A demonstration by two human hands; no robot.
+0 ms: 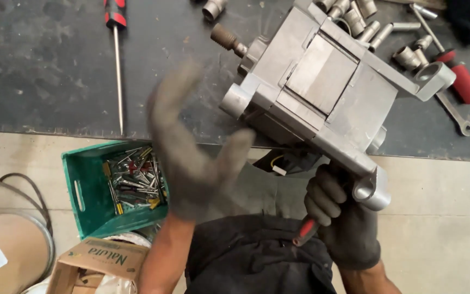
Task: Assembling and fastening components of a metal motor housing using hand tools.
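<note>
Firstly, right hand [337, 209], in dark grey glove, at about 5 o'clock of the view, fingers curled tight around a tool with red handle [307, 231]; only the handle end visible, at 7 o'clock of the fist. Same hand pressed against the lower corner of the grey metal motor [322, 87], just under the round mounting eye [370, 191]. Whether also gripping the motor housing itself: cannot tell.

Left hand [191, 158], gloved too, blurred, fingers spread wide and holding nothing, at 9 o'clock of the motor, thumb close to the housing edge but contact not clear.

Motor lying tilted at 1 o'clock of the view, partly on the dark work mat [55, 71], lower corner hanging beyond the mat edge above the pale floor. Threaded shaft [225, 38] pointing to 10 o'clock. Second mounting eye [433, 76] at 3 o'clock of the housing. Black connector with yellow wires [286, 162] under the motor, at 6 o'clock.

Further out: several sockets [354, 16] at 12 o'clock, spanner [455, 115] and tool with thick red grip [463, 79] at 3 o'clock, long screwdriver [118, 65] with red and black handle at 10 o'clock on the mat. Green plastic crate [85, 190] with mixed screws and small bits at 8 o'clock, on the floor. Cardboard box [96, 264] at 7 o'clock, near the crate.
</note>
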